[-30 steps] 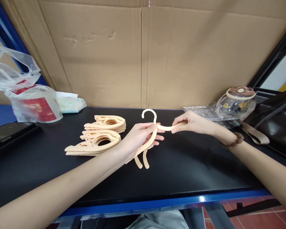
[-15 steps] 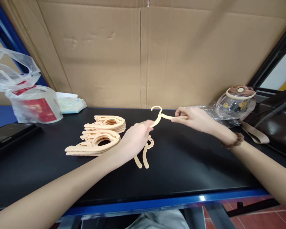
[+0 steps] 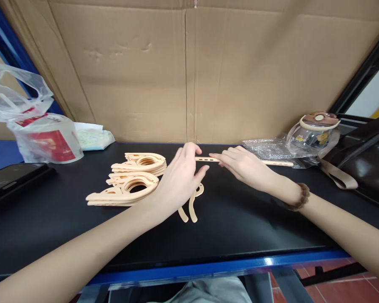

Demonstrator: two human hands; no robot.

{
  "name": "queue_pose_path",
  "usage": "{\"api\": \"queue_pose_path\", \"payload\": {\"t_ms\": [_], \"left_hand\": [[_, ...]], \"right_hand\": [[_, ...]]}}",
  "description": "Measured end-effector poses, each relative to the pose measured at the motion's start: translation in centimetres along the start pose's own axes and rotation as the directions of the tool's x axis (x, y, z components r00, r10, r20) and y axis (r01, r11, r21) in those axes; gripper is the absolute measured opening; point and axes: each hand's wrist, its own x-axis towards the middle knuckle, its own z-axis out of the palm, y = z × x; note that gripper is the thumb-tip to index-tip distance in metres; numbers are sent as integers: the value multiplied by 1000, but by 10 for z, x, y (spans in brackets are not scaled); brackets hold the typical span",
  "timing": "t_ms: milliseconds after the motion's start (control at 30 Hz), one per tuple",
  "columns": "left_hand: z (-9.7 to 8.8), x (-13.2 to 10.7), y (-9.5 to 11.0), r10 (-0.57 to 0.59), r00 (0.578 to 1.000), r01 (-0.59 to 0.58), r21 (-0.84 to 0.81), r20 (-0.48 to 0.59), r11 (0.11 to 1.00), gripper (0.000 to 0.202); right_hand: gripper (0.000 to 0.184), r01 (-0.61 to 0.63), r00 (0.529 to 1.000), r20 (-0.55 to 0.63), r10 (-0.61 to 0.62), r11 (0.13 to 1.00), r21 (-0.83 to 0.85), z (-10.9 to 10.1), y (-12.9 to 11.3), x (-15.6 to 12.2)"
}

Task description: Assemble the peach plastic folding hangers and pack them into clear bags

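A beige folding clothes hanger [image 3: 278,163] is seen nearly edge-on, stretched sideways between both hands above the black table. My left hand [image 3: 185,168] is curled round its left end, with thumb and index finger spaced apart and the other fingers partly hidden. My right hand [image 3: 244,166] grips its middle from above, and the right end sticks out beyond the hand. The hook is not visible. Below my left hand lie loose beige hanger parts [image 3: 193,208], partly covered by it. Left of that hand are two stacks of folded hangers, a rear stack [image 3: 139,164] and a front stack [image 3: 123,195].
A bagged white roll [image 3: 55,139], a tissue pack [image 3: 96,139] and a dark phone-like device [image 3: 15,179] occupy the left. Clear plastic wrapping [image 3: 265,147], a lidded clear jug [image 3: 314,134] and a dark bag [image 3: 366,155] are at right. Cardboard [image 3: 129,84] stands behind.
The hanger has tipped from hook-up to nearly edge-on, and its arms now form a straight line. My right hand has moved inward along it; my left thumb and index finger have spread.
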Motion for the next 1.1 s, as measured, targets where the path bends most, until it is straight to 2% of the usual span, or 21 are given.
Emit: {"api": "queue_pose_path", "payload": {"t_ms": [67,167,233,367,500,567,700,800,900,1000,1100], "left_hand": [[-3,-1,3,7,1000,-12,239,24,971,20],[-4,-4,9,-24,977,-76,456,211,887,39],[1,-8,11,-47,947,-120,486,317,866,47],[12,-14,12,-39,915,-127,378,402,917,31],[13,-14,12,-35,923,-32,169,382,985,25],[10,-13,13,-85,926,61,77,368,995,21],[0,-6,15,-218,882,279,-91,418,956,14],[-9,1,13,-220,880,313,-167,421,935,14],[-21,7,5,-212,909,264,-100,358,959,13],[-33,14,-6,-214,945,198,87,248,976,13],[-39,19,-15,-224,956,173,249,192,953,15]], "right_hand": [[36,-41,999,4,41,999,-9,-1,10,-1],[34,-76,997,24,76,997,18,0,20,-1],[33,-93,995,47,89,992,82,1,23,-2],[29,-176,982,107,158,966,191,0,20,-4],[25,-252,964,149,219,932,259,-2,16,-5],[23,-280,958,146,245,904,322,-2,15,-4],[24,-321,947,133,292,867,380,0,16,-4],[26,-349,937,160,309,833,429,1,19,-4],[28,-382,924,204,324,744,549,2,20,-4],[31,-370,926,223,305,613,698,3,18,-3],[30,-352,929,223,296,514,783,3,13,-1]]}}
